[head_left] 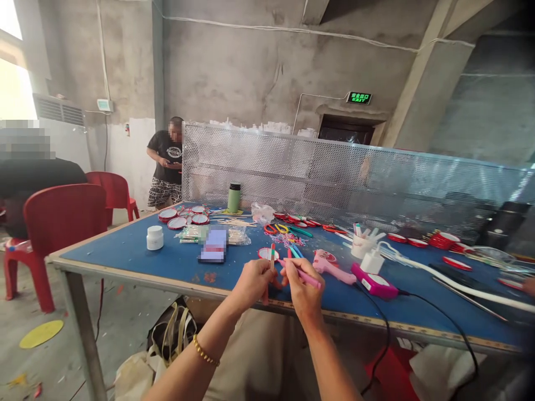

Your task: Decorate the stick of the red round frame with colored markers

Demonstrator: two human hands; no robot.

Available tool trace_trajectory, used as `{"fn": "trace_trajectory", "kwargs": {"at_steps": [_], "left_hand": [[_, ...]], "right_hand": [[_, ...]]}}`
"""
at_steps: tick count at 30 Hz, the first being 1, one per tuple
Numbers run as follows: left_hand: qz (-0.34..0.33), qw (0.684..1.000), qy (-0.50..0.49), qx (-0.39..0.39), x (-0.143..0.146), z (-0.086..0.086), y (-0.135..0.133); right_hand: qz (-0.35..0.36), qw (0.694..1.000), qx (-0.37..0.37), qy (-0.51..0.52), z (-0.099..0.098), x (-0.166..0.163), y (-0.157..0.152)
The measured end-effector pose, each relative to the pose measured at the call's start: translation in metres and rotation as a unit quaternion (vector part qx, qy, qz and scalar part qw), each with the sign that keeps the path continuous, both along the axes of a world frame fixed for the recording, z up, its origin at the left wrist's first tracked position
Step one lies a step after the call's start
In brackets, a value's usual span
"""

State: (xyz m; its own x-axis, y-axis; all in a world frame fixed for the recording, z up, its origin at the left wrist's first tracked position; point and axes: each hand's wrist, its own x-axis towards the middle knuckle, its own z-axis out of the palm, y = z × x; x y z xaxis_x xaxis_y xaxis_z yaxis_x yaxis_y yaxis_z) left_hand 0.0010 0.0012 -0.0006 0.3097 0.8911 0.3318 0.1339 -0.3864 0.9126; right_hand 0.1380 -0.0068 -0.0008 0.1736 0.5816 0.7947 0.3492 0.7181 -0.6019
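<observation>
A gold bead bracelet [204, 352] circled the left wrist; beyond it, the left hand [253, 278] pinched a slim, colour-banded flat stick [272, 255] between thumb and fingers, holding it roughly upright over the table's near edge. The right hand [304, 284] was closed around a pink marker pen [308, 276], its tip end pointing toward the stick; whether they touched could not be told. Just behind the stick lay a red-rimmed white disc [264, 253] on the blue tabletop [125, 262]. To the right were a magenta box [373, 281] and a white cup [361, 245] of markers; to the left, a smartphone [214, 245] and a white lidded jar [154, 238]. Farther back stood a green bottle [234, 199], then a perforated metal screen [271, 161], with a person [167, 178] in a black T-shirt beside its left end.
</observation>
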Motion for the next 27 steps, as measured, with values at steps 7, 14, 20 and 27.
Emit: {"fn": "trace_trajectory", "kwargs": {"at_steps": [7, 14, 20, 27], "left_hand": [[-0.013, 1.000, -0.016, -0.005, 0.0020, -0.0011, 0.0004], [-0.021, 1.000, -0.016, -0.002, 0.0019, 0.0000, 0.0005], [-0.022, 0.999, -0.005, 0.024, 0.0017, -0.0022, 0.0010], [-0.012, 0.999, -0.001, 0.031, 0.0020, -0.0012, -0.0034]], "right_hand": [[-0.020, 0.998, 0.013, -0.050, -0.0038, 0.0026, -0.0001], [-0.030, 0.999, 0.032, -0.016, -0.0054, 0.0004, 0.0009], [-0.058, 0.995, 0.060, -0.055, -0.0084, 0.0014, 0.0034], [-0.080, 0.990, 0.080, -0.083, -0.0061, 0.0005, -0.0025]]}}
